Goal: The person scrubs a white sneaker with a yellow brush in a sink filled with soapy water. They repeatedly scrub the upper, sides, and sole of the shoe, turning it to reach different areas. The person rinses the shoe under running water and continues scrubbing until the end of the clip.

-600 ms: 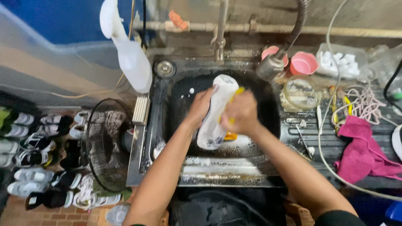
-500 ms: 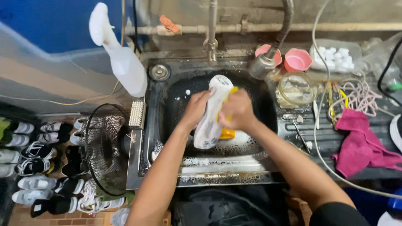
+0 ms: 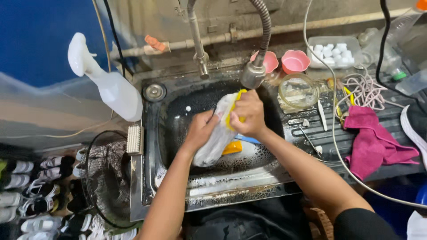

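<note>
- Left hand (image 3: pixel 201 130) grips a white shoe (image 3: pixel 218 133) over the soapy sink (image 3: pixel 153 146).
- Right hand (image 3: pixel 247 113), fingers closed on a yellow brush (image 3: pixel 235 106) (possibly a sponge), presses it against the shoe.

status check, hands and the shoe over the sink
Left hand grips white shoe over sink. Right hand presses yellow brush on it. Hose nozzle hangs close above.

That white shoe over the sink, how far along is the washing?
Already done: suds coat the sink floor. In hand: the left hand holds the white shoe while the right hand presses a yellow scrubber to it. Left: rinsing, since no water runs from the hose nozzle.
</note>
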